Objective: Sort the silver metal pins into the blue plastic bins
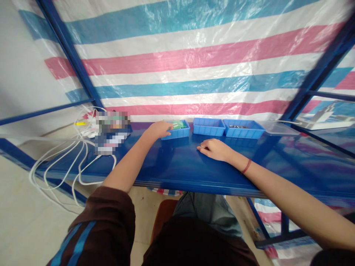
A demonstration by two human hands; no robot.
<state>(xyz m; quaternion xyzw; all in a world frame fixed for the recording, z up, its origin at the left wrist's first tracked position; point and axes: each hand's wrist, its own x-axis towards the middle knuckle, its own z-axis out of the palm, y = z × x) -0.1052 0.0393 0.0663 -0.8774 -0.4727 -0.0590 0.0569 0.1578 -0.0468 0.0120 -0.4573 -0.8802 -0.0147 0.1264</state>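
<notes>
My left hand [160, 130] is at the left end of a small blue bin [177, 133] that holds green and whitish pieces [179, 125]. Its thumb and fingers are apart over the bin's edge, and no object shows between them. My right hand [215, 149] rests low over the blue tabletop [172, 162], in front of a second blue bin [209, 128]. The right fingers are curled in toward the thumb. Whatever they may hold is hidden. To the right stands a third blue bin [245, 129] with small metallic parts [237, 126] inside.
A clear plastic lid or tray [281, 128] lies right of the bins. White cables [80, 159] loop over the left end of the table, beside a blurred cluster of items. Blue metal posts [310, 77] frame the table, and a striped plastic sheet [194, 55] hangs behind.
</notes>
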